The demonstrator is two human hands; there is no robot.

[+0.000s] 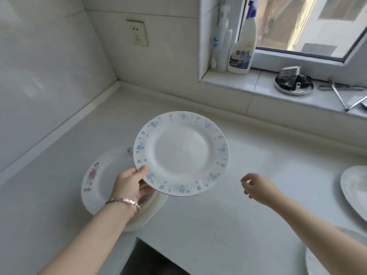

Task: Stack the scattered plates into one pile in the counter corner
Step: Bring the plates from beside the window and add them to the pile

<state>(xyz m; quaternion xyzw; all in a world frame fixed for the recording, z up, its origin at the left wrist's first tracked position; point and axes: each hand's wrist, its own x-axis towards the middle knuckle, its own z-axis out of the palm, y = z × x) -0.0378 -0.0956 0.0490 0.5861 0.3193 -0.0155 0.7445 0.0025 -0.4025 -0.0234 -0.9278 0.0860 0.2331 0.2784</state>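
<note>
Plate with a rim of small blue flowers sits near the centre of the view, held in the air above the white worktop and tilted slightly toward the camera. The left hand grips it at its seven o'clock edge: the thumb lies on top of the rim and the other fingers curl beneath it, so the hold is closed on the plate. A metal bracelet circles that wrist.

Below and at about eight o'clock from the held plate lies a pile of plates on the worktop, close to the wall on the left. The top plate of the pile shows a red flower pattern on its left rim, and stacked edges are visible under the left wrist. The blue-flowered plate overlaps the pile's right part without visibly touching it.

The right hand hovers at four o'clock from the held plate, apart from it and holding nothing, its fingers loosely curled and somewhat spread.

At the right edge of the view, around three o'clock, a pale plate rests on the worktop, and another plate is partly seen at five o'clock behind the right forearm.

On the window sill at one o'clock stand a spray bottle and a white pump bottle.
</note>
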